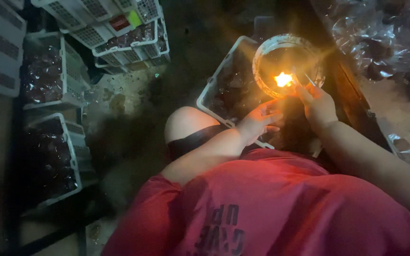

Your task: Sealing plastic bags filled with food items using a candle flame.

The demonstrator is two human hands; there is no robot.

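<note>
- Far off to the left of my left hand (258, 121), white plastic crates (53, 71) stood stacked on the floor (119, 99), each loaded with dark, glossy packets; I could not tell what the packets held.
- Closer in on that side, my bare knee (186, 124) showed just left of the left hand, above the red shirt (281, 204).
- The left hand was loosely spread, fingers pointing up and to the right toward the flame (283, 79); it seemed to pinch something thin and pale at the fingertips, but the glare kept me from telling for sure.
- Beyond and slightly right of the left hand sat a round, pale-rimmed bowl (266, 52) resting in a white crate (224, 76), with the flame burning inside it.
- My right hand (318, 105) was pinched on a thin clear strip (304, 78), likely a bag edge, its long axis running up and left from the fingers, tip just beside the flame.
- The right hand was the nearer one to the flame, which lay up and to its left.
- Right of that hand, heaps of clear bagged dark items (395, 42) lay well apart.
</note>
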